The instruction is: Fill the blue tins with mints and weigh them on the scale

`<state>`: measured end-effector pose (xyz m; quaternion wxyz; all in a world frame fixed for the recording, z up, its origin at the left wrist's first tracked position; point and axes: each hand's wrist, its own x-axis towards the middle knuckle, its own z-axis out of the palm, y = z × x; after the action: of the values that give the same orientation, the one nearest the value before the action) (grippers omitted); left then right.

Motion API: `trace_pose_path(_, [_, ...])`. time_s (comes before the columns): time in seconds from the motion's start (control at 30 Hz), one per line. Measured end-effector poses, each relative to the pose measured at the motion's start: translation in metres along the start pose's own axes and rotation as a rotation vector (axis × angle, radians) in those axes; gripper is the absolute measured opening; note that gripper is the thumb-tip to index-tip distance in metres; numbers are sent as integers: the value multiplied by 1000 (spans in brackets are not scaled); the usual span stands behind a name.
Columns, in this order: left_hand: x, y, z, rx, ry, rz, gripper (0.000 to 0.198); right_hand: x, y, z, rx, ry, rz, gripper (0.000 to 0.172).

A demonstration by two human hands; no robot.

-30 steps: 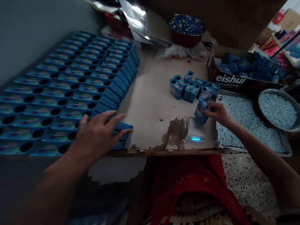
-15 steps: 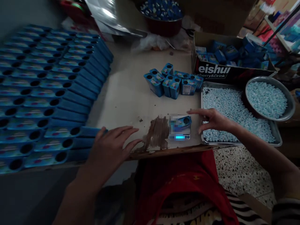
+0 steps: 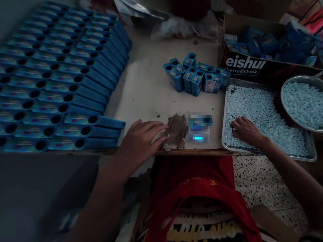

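My left hand [image 3: 143, 137] is over the near part of the table, fingers stretched out and holding nothing. Its fingertips point at a brown bare patch [image 3: 176, 129] on the tabletop. My right hand [image 3: 247, 130] reaches into a metal tray [image 3: 224, 127] of small pale blue tablets [image 3: 249, 97], its fingers curled down among them. Between my hands lies a small flat device with a lit cyan display [image 3: 198, 137], which looks like a scale. A blue box [image 3: 199, 121] rests on it; both are partly blurred by pixelation.
Rows of slim blue boxes [image 3: 80, 79] with round dark openings fill the left side. Several similar boxes [image 3: 191, 79] stand mid-table. At the right are a black carton [image 3: 252, 65] of blue packs and a metal bowl [image 3: 282, 97] of tablets. Crumpled plastic [image 3: 176, 27] lies behind.
My right hand has moved right from beside the device into the tablets, its fingers now curled. My left hand has shifted right, away from the box rows. The view has tilted down.
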<state>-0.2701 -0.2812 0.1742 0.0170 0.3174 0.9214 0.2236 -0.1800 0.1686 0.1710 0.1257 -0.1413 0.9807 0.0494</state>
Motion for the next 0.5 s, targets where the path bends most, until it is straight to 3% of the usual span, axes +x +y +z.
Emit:
trace_pose_path(0.1, [-2, 3, -2, -8, 45, 19, 30, 1, 10, -6, 274, 5, 218, 22])
trace_pose_path(0.23, [1, 12, -4, -69, 114, -43, 38, -5, 30, -15, 1150, 352, 581, 31])
trace_pose_path(0.3, [7, 23, -2, -128, 151, -96, 54, -7, 35, -19, 1452, 443, 599, 36])
trace_pose_path(0.43, [22, 41, 10, -226, 182, -168, 74, -8, 33, -20, 1925, 547, 485, 35])
trace_pose_path(0.5, [26, 44, 17, -268, 186, -185, 77, -5, 32, -14, 2027, 590, 438, 38])
